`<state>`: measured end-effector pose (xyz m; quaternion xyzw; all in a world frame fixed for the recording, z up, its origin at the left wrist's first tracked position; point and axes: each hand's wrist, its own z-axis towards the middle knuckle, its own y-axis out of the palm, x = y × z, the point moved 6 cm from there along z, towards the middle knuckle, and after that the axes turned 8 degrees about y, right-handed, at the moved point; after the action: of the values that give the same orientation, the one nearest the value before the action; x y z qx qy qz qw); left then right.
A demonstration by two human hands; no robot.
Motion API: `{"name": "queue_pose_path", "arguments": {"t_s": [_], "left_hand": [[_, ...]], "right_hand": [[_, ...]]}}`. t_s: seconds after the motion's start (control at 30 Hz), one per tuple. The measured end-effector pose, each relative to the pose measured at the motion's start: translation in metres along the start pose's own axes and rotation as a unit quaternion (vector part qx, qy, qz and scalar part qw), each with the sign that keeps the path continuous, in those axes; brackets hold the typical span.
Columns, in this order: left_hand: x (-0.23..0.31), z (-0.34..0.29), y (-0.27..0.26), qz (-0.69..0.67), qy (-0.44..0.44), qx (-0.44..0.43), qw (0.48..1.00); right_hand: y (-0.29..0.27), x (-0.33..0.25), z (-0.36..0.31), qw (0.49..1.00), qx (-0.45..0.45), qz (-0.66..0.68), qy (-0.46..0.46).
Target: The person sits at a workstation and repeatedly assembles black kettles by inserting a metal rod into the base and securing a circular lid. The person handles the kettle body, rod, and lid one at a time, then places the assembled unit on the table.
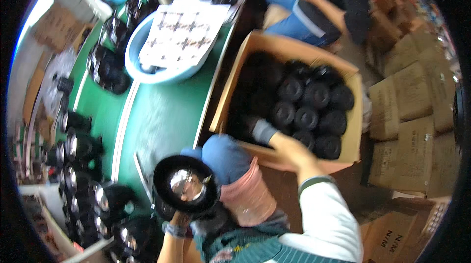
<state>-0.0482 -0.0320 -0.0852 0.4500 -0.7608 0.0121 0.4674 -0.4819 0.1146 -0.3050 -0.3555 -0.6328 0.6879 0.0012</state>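
Observation:
My left hand [180, 218], mostly hidden, is wrapped round the side of a round black dish-shaped part [163, 179] with a shiny, mirror-like centre. The dish is tilted with its hollow face up, above my lap. My right arm reaches over the near edge of an open cardboard box [289, 161]. A grey cuff or glove end shows at its wrist, and my right hand [252, 126] is down in the dark left part of the box, its fingers lost in shadow. Beside it, several round black ring-shaped parts [306, 118] stand packed in rows.
A green-topped bench [167, 106] runs along the left, carrying a light blue basin [132, 54] with printed sheets [184, 34] on it. Several shiny black parts [78, 145] crowd its left side. Another person [338, 2] sits beyond the box. Stacked cartons [407, 101] stand at right.

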Motion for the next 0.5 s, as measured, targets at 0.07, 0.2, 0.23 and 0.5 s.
{"name": "queue_pose_path", "arguments": {"t_s": [0.07,0.2,0.23,0.5], "left_hand": [[-0.004,-0.007,-0.01,-0.012,0.007,0.023,1.0],[-0.005,-0.028,-0.021,-0.023,0.028,0.033,0.999],[-0.002,-0.02,-0.015,-0.014,0.038,0.012,0.999],[0.024,-0.044,0.026,0.161,0.19,-0.141,0.958]], "right_hand": [[-0.005,-0.041,-0.009,0.94,-0.01,-0.306,-0.148],[-0.103,-0.109,-0.008,0.94,-0.256,-0.204,0.098],[-0.13,-0.097,-0.015,0.967,-0.18,-0.105,0.148],[-0.297,-0.325,-0.137,0.777,-0.008,0.627,-0.049]]}}
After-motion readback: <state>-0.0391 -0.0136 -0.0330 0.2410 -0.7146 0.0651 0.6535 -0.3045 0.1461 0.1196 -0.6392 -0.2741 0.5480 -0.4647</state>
